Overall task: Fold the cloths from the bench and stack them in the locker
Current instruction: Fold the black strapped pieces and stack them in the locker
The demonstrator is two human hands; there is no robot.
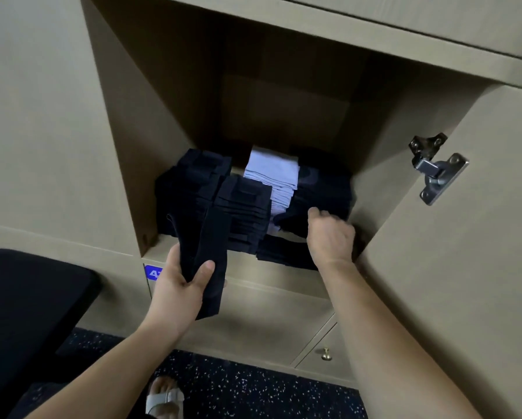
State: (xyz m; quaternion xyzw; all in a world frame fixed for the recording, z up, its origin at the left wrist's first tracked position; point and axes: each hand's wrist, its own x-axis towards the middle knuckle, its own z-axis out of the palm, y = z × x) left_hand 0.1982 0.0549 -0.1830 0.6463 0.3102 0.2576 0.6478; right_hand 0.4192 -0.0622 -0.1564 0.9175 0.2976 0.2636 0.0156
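Beige locker (pixel 138 116) stands open, its shelf packed with dark stacks (pixel 244 213) and one white stack (pixel 271 173). At the shelf's front edge the left hand (pixel 181 285) grips a folded dark cloth (pixel 211 237). The right hand (pixel 330 237) reaches against the rightmost stack, its grip unclear. The cloth looks light, soft and floppy, so it is probably best supported flat from underneath.
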